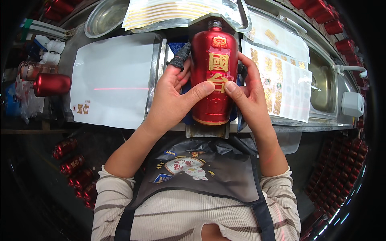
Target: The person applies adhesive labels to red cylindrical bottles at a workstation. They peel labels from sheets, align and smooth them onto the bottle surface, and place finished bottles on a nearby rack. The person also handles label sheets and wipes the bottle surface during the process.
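A shiny red bottle with gold characters and a gold crest lies in a metal cradle, its dark neck pointing away from me. My left hand wraps its left side, the thumb pressed on the lower gold character. A black cover is wound round one finger of that hand. From the right, my right hand grips the bottle, its thumb on the same character close to the other thumb. The fingers behind the bottle are partly hidden.
Left of the bottle is a white sheet with a few gold decals; more decal sheets lie right. A metal bowl stands at the back left, a sink far right. Another red bottle lies far left. Rows of red bottles stand lower right.
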Available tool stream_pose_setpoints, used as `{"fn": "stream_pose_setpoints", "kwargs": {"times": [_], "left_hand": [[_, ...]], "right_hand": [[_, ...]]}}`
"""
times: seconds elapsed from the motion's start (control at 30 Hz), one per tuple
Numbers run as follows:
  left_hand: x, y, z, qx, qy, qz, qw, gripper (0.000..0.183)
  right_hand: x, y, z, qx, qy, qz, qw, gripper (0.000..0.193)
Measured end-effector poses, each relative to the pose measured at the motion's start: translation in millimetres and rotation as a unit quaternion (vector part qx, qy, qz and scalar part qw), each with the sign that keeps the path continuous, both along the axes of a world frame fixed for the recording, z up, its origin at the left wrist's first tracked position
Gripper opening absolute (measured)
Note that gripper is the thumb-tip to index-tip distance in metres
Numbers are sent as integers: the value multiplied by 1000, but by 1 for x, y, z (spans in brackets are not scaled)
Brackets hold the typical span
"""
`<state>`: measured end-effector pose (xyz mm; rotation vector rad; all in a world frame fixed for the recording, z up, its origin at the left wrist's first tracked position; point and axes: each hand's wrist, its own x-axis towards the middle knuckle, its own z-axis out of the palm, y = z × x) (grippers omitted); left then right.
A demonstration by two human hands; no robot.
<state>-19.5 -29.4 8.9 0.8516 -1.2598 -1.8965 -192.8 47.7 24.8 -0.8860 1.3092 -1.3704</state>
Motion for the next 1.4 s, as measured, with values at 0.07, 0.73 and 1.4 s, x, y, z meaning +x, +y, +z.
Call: {"fn": "stream_pose_setpoints", "kwargs": {"times": [0.07,0.73,1.4], "left_hand": [[0,-1,1,0,0,-5,1000,59],[6,3,16,12,-49,-44,998,87],[7,7,7,51,64,-11,997,53]], "right_hand": [[6,-1,-4,-25,9,-41,999,66],[-32,-68,59,-163,428,-115,881,21],[-6,11,54,-362,523,149,757,26]]}}
